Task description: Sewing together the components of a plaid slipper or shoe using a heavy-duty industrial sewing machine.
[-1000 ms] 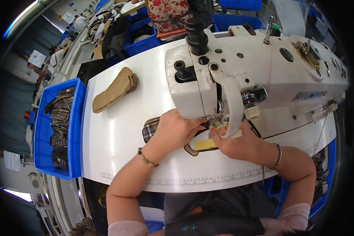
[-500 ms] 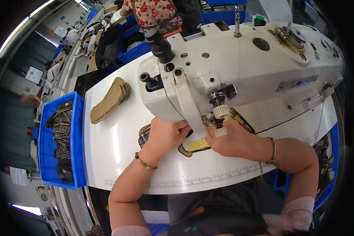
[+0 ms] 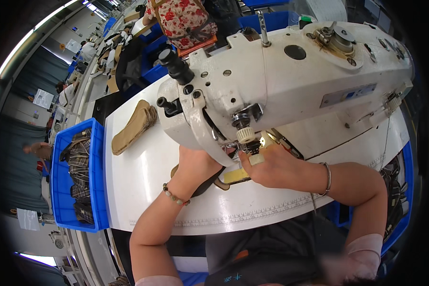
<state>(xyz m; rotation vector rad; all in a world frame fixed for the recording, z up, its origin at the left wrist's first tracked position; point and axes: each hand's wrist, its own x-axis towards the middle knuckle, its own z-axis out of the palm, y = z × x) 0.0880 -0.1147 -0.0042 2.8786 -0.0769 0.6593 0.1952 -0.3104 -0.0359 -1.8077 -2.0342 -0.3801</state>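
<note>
The white sewing machine (image 3: 310,71) has a small workpiece under its needle, with a brown edge and a yellow strip (image 3: 236,175). My left hand (image 3: 196,164), a beaded bracelet on its wrist, grips the dark fabric piece (image 3: 204,186) left of the needle; its fingertips are partly hidden by the machine head. My right hand (image 3: 271,164) is curled just right of the needle over the yellow-stripped part, a pale wrap round one finger; what its fingertips hold is unclear. A stack of tan shaped pieces (image 3: 131,128) lies on the white table (image 3: 143,205) at the left.
A blue bin of plaid pieces (image 3: 97,171) stands at the table's left edge, another (image 3: 405,205) below its right. Behind the machine are more blue bins (image 3: 152,71) and a floral-patterned item (image 3: 176,19). Other people (image 3: 43,150) and workbenches are at the far left.
The view has shifted, so the machine head appears further left. My left hand has slid deeper behind the machine head, and the plaid part beside it is covered by dark fabric.
</note>
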